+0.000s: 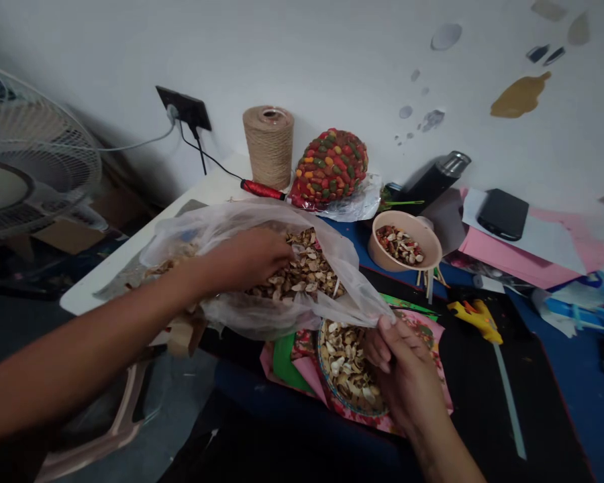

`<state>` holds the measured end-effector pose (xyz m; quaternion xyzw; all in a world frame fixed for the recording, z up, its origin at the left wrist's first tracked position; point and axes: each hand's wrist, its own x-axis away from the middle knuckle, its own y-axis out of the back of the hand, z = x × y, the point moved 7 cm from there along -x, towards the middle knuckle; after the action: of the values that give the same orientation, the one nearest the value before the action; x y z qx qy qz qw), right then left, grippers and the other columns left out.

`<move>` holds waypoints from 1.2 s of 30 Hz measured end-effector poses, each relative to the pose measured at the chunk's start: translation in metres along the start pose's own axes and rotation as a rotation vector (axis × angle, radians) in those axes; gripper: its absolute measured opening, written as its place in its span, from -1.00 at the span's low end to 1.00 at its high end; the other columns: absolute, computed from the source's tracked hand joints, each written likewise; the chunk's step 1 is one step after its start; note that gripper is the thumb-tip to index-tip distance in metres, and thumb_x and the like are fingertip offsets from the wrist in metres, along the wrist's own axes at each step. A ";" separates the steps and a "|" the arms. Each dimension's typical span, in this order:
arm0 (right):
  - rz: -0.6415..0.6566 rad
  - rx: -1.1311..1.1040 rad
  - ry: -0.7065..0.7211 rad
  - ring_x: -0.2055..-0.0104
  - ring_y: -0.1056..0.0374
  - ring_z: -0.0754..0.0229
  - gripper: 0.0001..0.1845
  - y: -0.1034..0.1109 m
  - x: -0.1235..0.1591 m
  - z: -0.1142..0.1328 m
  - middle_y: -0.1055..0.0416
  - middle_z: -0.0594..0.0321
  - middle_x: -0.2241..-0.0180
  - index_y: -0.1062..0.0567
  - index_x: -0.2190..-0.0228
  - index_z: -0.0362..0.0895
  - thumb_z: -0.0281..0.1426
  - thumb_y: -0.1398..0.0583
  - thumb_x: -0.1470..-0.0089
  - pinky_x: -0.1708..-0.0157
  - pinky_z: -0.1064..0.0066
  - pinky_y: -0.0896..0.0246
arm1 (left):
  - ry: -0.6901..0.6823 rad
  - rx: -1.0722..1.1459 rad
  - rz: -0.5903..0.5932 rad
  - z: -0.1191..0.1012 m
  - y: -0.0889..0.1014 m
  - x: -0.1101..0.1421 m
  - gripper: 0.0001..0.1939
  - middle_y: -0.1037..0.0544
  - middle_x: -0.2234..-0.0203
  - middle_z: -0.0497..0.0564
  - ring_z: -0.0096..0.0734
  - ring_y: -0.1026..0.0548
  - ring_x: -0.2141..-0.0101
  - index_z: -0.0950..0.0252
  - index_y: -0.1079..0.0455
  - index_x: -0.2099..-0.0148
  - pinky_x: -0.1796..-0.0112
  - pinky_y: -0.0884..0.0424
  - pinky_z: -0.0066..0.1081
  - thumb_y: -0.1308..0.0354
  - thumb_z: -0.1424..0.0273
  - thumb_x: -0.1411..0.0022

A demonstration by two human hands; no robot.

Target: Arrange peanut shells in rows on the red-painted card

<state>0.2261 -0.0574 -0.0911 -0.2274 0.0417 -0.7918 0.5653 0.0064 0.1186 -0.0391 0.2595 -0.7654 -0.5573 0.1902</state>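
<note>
Clear bag: lies open on the counter, mid-view, w/ dried pieces inside.

L hand: reaches into the bag mouth, fingers bent down at the pieces. L grip: opening and contents can't be told; fingertips hidden.

R hand: at the bag's R edge. R grip: closed, thumb and fingers pinching the film.

Round dish: just below the bag, partly behind the R hand; holds paler dried pcs. Sits on pink/red patterned sheet, w/ green sheet at L side.

Pink tub: R of bag, upper side; contains mixed red, brown & white pcs.

Behind bag, L to R: twine spool, upright; red-handled item, lying flat; multicolored rounded bundle, on clear plastic.

Far R: black flask, tilted; black case, on white & pink sheets; yellow tool, near a pale strip.

Far L: fan. Wall: black socket plate w/ cords.
</note>
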 end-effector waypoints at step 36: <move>-0.012 -0.051 -0.030 0.57 0.13 0.38 -0.58 -0.003 0.004 -0.012 -0.07 0.47 0.61 -0.57 0.39 -0.12 -0.05 -0.51 -0.11 0.56 0.46 0.17 | 0.178 -0.347 0.101 0.047 -0.010 -0.051 -0.65 -0.70 0.06 0.19 -0.07 -0.63 0.10 0.29 -0.63 0.00 0.15 -0.46 -0.28 -0.06 0.24 -0.48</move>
<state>0.2179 -0.0619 -0.0998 -0.2539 0.0518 -0.7903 0.5553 0.0210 0.1826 -0.0626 0.2322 -0.6502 -0.6454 0.3268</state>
